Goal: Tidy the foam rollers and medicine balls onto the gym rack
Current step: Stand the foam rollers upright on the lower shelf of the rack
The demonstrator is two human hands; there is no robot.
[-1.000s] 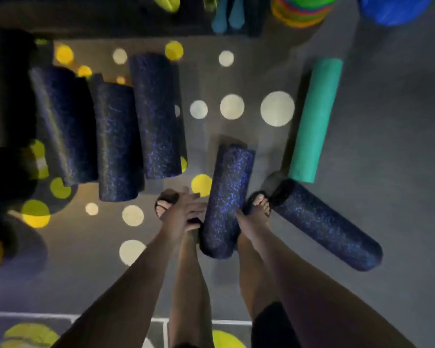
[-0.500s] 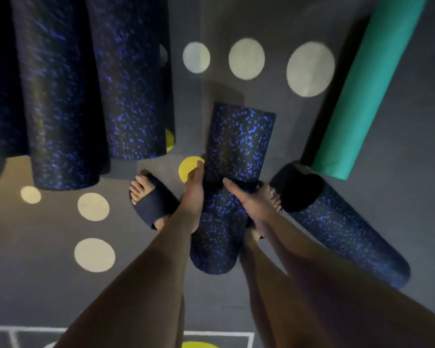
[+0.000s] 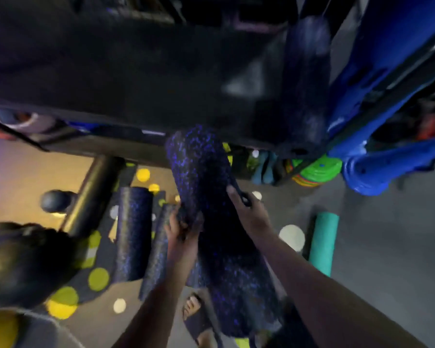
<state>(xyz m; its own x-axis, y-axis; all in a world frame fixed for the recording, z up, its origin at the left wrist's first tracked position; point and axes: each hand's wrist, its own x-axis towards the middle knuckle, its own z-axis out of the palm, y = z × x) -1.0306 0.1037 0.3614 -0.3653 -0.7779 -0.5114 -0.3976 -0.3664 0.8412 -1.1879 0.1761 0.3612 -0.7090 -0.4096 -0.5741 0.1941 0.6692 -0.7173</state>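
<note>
A dark foam roller (image 3: 211,222) with blue flecks is lifted off the floor, its far end pointing at the black rack shelf (image 3: 136,79). My left hand (image 3: 182,228) grips its left side and my right hand (image 3: 246,209) holds its right side. Another speckled roller (image 3: 305,79) lies on the shelf at the right. More speckled rollers (image 3: 133,232) lie on the floor to the left. A teal roller (image 3: 323,242) lies on the floor at the right. Dark medicine balls (image 3: 23,262) sit at the left edge.
A rack post (image 3: 93,194) slants down at the left with a small dark ball (image 3: 55,200) beside it. Blue equipment (image 3: 387,156) and stacked coloured discs (image 3: 317,169) stand at the right. My sandalled foot (image 3: 196,315) is below the roller. Spotted grey floor lies around.
Both hands closed round the speckled roller between my feet and raised it off the floor toward the rack shelf. The view swung up from the floor to the rack.
</note>
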